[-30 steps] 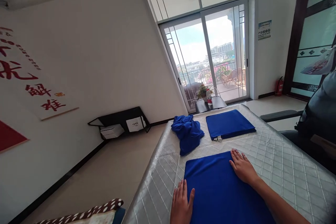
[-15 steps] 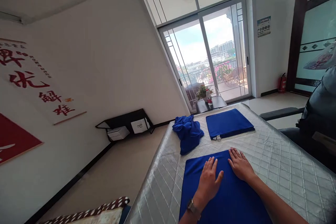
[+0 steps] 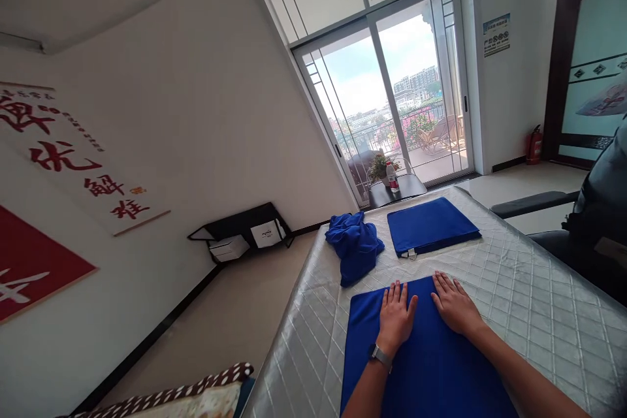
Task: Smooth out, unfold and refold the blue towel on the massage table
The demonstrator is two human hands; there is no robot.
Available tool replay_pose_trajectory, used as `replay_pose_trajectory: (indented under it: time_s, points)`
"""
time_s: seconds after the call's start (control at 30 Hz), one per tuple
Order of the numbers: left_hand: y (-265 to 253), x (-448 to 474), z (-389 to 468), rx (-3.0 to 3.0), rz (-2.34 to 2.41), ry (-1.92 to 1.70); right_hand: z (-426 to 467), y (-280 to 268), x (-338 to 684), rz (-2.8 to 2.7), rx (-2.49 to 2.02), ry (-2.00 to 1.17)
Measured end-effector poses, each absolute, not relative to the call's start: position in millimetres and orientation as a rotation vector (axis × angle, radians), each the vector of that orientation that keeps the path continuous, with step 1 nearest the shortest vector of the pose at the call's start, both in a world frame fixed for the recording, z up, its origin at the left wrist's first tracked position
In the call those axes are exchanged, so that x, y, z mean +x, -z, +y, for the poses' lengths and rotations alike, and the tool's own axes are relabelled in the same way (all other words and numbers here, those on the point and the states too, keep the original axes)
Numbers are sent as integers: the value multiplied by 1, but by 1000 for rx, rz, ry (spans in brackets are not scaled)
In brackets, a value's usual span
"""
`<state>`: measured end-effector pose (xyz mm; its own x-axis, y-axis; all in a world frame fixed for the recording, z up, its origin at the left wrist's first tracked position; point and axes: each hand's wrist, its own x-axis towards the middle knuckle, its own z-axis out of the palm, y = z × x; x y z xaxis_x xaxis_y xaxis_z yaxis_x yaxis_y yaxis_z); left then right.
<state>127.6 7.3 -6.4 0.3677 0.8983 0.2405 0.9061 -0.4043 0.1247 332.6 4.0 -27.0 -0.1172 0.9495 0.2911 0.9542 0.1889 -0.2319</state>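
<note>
A blue cloth (image 3: 421,366) lies spread flat on the quilted silver-white mattress (image 3: 524,313), its near end running out of view. My left hand (image 3: 396,320), with a watch on the wrist, rests palm down on the cloth, fingers stretched toward its far edge. At the far right corner my right hand (image 3: 455,304) lies flat too, fingers extended along the edge. Beyond them sits a neatly folded blue cloth (image 3: 434,225) with a small white tag at its near side. A crumpled blue cloth (image 3: 355,245) is heaped to its left.
Behind the mattress, a small dark table (image 3: 399,189) carries a potted plant (image 3: 379,166) and a bottle (image 3: 392,177). A black chair (image 3: 597,209) stands on the right. White boxes (image 3: 267,234) sit on a low black rack by the left wall.
My left hand has shifted slightly forward and flattened, its fingers now pointing straight toward the far edge. My right hand stays at the far right corner. The camera view has turned a little.
</note>
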Motion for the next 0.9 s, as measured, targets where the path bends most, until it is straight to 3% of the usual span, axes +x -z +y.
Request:
replay_pose_trajectory:
  time_s: [0.3, 0.9]
  points:
    - [9, 9, 3, -2349, -2016, 359, 4, 25, 332, -2117, -1815, -12]
    - [-1, -10, 1, -2394, -2089, 453, 7, 18, 338, -2233, -1864, 10]
